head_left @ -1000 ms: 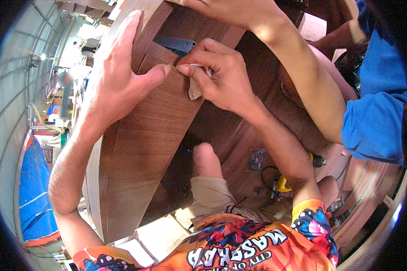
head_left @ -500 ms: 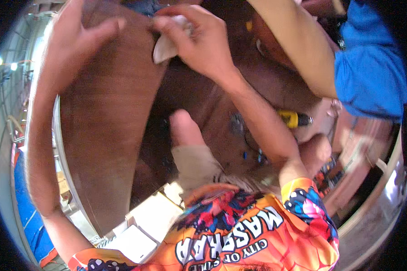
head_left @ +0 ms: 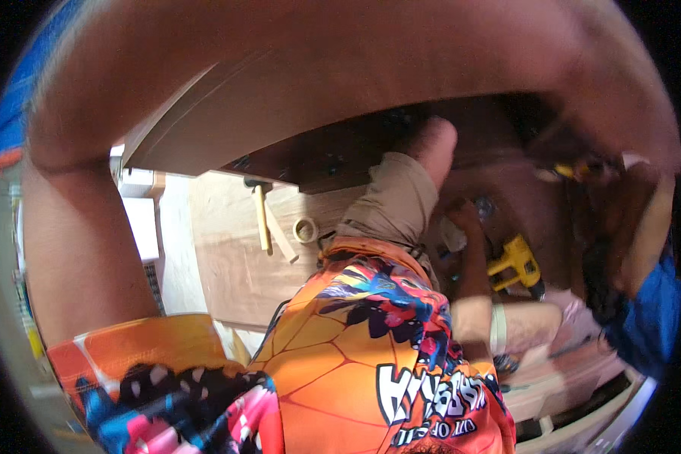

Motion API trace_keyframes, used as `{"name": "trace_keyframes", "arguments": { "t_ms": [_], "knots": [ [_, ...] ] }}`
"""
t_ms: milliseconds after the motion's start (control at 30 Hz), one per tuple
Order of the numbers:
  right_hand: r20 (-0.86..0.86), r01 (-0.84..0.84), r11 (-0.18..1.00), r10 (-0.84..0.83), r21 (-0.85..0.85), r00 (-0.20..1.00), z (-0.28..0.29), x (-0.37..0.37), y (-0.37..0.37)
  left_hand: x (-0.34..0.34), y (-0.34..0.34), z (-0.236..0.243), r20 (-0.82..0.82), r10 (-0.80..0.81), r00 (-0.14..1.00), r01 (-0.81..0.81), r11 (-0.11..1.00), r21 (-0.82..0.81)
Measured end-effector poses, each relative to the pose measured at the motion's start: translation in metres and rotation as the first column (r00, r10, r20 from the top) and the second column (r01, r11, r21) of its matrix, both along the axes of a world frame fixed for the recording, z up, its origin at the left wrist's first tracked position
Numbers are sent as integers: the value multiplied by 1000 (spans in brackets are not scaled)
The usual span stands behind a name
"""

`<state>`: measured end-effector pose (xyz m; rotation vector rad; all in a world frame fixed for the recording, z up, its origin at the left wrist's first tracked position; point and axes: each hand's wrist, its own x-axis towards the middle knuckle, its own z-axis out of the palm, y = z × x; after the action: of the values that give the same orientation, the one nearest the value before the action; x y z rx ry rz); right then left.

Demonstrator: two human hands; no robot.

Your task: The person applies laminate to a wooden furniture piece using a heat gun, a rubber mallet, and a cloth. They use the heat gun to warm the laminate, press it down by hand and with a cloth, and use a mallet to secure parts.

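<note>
My left arm sweeps very close across the top of the head view, in front of a brown wooden panel (head_left: 280,113). My left hand (head_left: 628,106) is at the far right, smeared by motion, so its fingers cannot be made out. Lower down, in shadow, my right hand (head_left: 467,216) is closed on a crumpled whitish cloth (head_left: 452,236). Close to it are a small clear round object (head_left: 484,208) and a yellow power drill (head_left: 516,263). My bent knee (head_left: 435,144) is under the panel's lower edge.
On a wooden board (head_left: 231,280) at left lie a hammer (head_left: 262,219), a flat wooden stick (head_left: 281,238) and a tape roll (head_left: 305,230). At right is another person's forearm (head_left: 651,219) with a blue sleeve (head_left: 654,310). White boxes (head_left: 140,219) stand beyond the board.
My view has swung, and the hammer and tape roll show now. My left arm has swept across to the right. My right hand has come down from the panel's edge with the cloth.
</note>
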<state>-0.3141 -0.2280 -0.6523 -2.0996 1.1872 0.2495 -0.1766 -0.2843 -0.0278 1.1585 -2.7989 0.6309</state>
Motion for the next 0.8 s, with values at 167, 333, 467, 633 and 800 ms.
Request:
{"name": "trace_keyframes", "arguments": {
  "t_ms": [167,333,467,633,800],
  "knots": [
    [119,-42,988,60,-146,991,43,-4,-31,45,276,-53,398,520,755,-569,219,793],
    [154,53,953,-7,-299,988,99,-30,-82,218,506,-353,552,727,408,-463,-356,811],
    [206,230,885,-157,-404,966,109,-9,-78,299,642,-446,471,815,-337,-555,-576,600],
    [144,278,813,-238,-512,961,147,-46,-78,286,632,-526,327,827,-457,-531,-549,645],
    [299,145,889,-10,-434,954,212,18,-74,309,652,-571,219,838,-499,-574,-510,641]
  ]
}}
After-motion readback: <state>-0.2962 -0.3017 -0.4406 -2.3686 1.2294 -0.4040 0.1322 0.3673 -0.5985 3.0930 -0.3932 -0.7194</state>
